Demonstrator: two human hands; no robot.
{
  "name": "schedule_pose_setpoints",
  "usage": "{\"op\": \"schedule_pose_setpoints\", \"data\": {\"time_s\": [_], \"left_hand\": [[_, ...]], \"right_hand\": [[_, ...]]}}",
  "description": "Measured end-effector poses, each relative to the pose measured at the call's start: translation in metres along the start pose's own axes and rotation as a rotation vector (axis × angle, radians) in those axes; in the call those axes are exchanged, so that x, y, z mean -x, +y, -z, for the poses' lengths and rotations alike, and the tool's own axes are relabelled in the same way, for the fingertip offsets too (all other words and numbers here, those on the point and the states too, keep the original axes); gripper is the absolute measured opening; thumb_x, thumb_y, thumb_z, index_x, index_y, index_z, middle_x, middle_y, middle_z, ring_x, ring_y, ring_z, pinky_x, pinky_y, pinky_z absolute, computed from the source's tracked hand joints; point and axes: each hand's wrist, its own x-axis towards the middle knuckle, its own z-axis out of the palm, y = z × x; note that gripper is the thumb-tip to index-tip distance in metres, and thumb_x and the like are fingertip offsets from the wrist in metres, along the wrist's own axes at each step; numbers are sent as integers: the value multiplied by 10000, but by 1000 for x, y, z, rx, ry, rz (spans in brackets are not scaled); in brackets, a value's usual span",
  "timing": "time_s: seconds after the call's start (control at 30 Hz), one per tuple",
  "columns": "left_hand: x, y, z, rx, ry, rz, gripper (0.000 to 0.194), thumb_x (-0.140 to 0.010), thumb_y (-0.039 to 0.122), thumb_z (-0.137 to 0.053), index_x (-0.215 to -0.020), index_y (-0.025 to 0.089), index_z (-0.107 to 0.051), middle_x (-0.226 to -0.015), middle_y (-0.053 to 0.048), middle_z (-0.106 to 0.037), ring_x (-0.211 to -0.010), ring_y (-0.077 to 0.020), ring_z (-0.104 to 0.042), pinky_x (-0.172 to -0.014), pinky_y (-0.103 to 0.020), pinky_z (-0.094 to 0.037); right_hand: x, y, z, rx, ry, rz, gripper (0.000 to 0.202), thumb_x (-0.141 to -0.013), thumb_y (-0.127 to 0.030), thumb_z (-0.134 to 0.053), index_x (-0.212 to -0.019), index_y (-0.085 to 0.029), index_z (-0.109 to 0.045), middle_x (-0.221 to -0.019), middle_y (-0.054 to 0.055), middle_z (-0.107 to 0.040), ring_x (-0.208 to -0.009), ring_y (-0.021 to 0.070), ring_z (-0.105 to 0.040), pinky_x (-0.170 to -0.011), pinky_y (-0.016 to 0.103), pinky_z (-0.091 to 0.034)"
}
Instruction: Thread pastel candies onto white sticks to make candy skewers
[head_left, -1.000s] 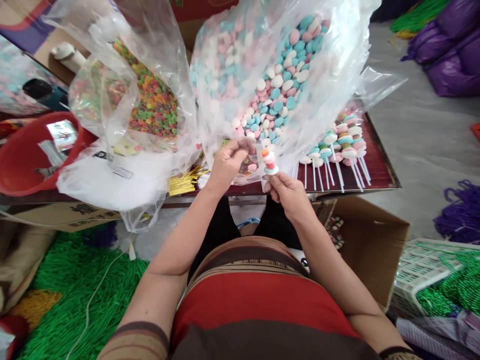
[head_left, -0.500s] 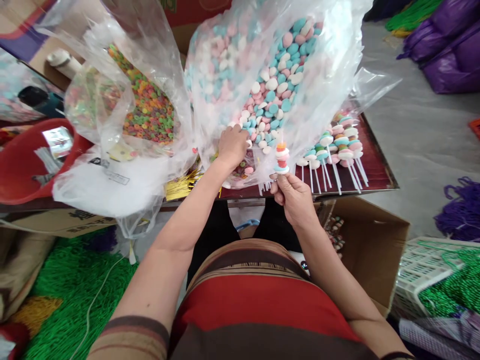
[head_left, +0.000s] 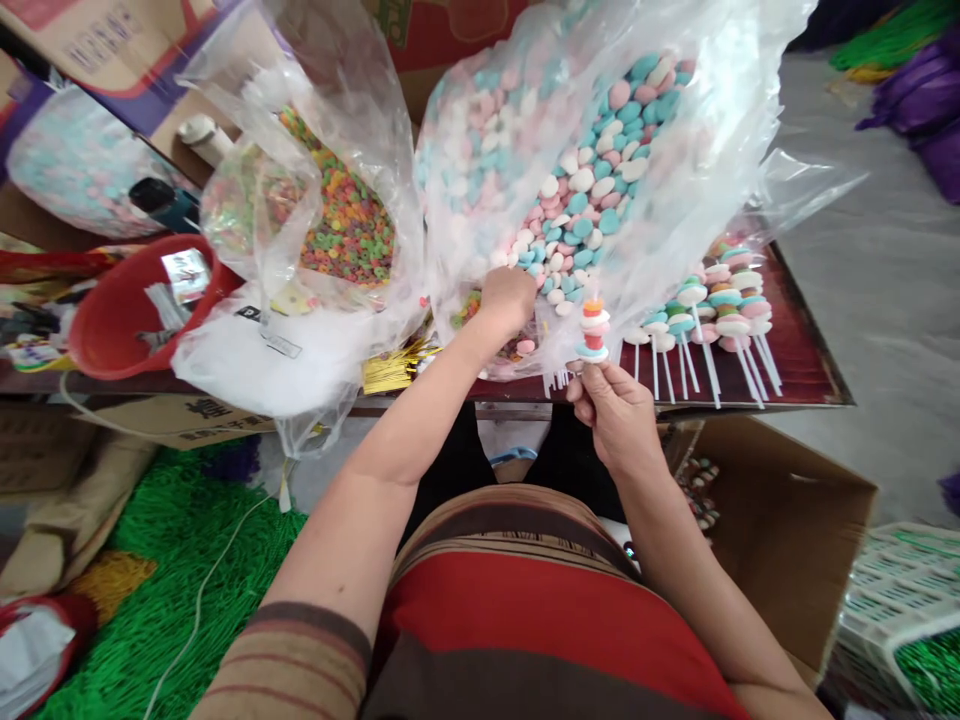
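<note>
My right hand (head_left: 619, 410) pinches the lower end of a candy skewer (head_left: 594, 330), held upright above the table's front edge. White, red, orange and blue-white pieces are threaded on it. My left hand (head_left: 510, 300) reaches to the near edge of a heap of pink, white and blue candies (head_left: 577, 220) in a large clear plastic bag. Its fingers are curled down and partly hidden, so what they hold cannot be made out. Beneath that hand lie small ring gummies and a pink candy (head_left: 526, 347). Finished-looking candy skewers (head_left: 724, 310) with white sticks lie to the right.
A clear bag of colourful ring gummies (head_left: 349, 235) stands left, behind gold twist ties (head_left: 390, 370). A red basin (head_left: 112, 330) holds white sticks and a packet. Below the table's right side is an open cardboard box (head_left: 787, 530); green strands (head_left: 217, 570) cover the floor left.
The view has shifted, so the whole scene sits further right. My left hand's fingers have curled down more at the candies. My right hand still holds the skewer upright.
</note>
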Motion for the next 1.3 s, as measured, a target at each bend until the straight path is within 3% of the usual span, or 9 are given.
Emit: {"op": "schedule_pose_setpoints", "data": {"time_s": [0.13,0.2,0.27,0.37,0.43,0.53,1.0,1.17,1.3], "left_hand": [[25,8,9,-26,60,-135,250,-808,7,-594,-921,176,-741,-1112,-173,-747,-1136,-355,-661,-1017,-477,-466],[33,7,15,37,69,-141,249,-794,3,-625,-925,188,-729,-1078,-139,-754,-1124,-325,-667,-1005,-443,-479],[40,2,20,256,99,-69,201,-797,33,-672,-899,201,-710,-962,-83,-758,-1040,-276,-695,-965,-402,-510],[54,-4,26,825,124,59,172,-836,157,-748,-994,206,-702,-937,-32,-761,-935,-201,-721,-873,-342,-560],[67,-6,27,1152,77,114,258,-834,300,-816,-1054,218,-708,-976,-32,-772,-884,-174,-727,-793,-314,-582],[86,-5,28,1368,7,172,417,-754,497,-892,-1042,247,-724,-928,-23,-765,-774,-157,-711,-671,-304,-576],[100,-2,26,1553,71,148,509,-614,526,-975,-927,233,-699,-869,10,-771,-739,-117,-707,-693,-266,-565],[101,-4,23,1444,87,192,395,-758,489,-896,-956,228,-676,-896,10,-754,-762,-108,-696,-736,-272,-567],[103,-1,24,1356,151,124,484,-697,549,-918,-950,226,-663,-832,25,-722,-739,-108,-678,-718,-257,-556]], "right_hand": [[1,2,1,32,3,15,408,-839,-605,-756,-860,-202,-696,-640,-29,-567,-462,72,-346,-430,252,-216],[2,3,1,47,2,21,408,-843,-605,-747,-876,-201,-703,-639,-30,-572,-458,72,-343,-430,249,-212],[3,3,1,76,-13,12,413,-852,-609,-733,-889,-198,-713,-622,-33,-567,-456,74,-339,-430,248,-209],[6,1,0,136,-86,-21,425,-881,-617,-698,-913,-194,-731,-574,-43,-532,-464,84,-342,-438,245,-216],[9,-2,-2,209,-147,-19,432,-910,-615,-665,-936,-192,-747,-551,-46,-512,-482,95,-360,-451,245,-234],[12,-7,-8,349,-196,15,442,-944,-602,-620,-951,-184,-764,-529,-47,-493,-500,108,-386,-479,252,-275],[18,-18,-11,456,-181,46,375,-967,-493,-560,-934,-177,-759,-497,-57,-477,-494,118,-407,-565,283,-339],[16,-16,-11,468,-176,44,391,-962,-505,-557,-939,-176,-767,-490,-53,-472,-481,122,-404,-545,280,-337],[14,-16,-9,562,-186,92,377,-970,-478,-546,-880,-190,-773,-476,-34,-470,-494,142,-427,-539,284,-338]]}}
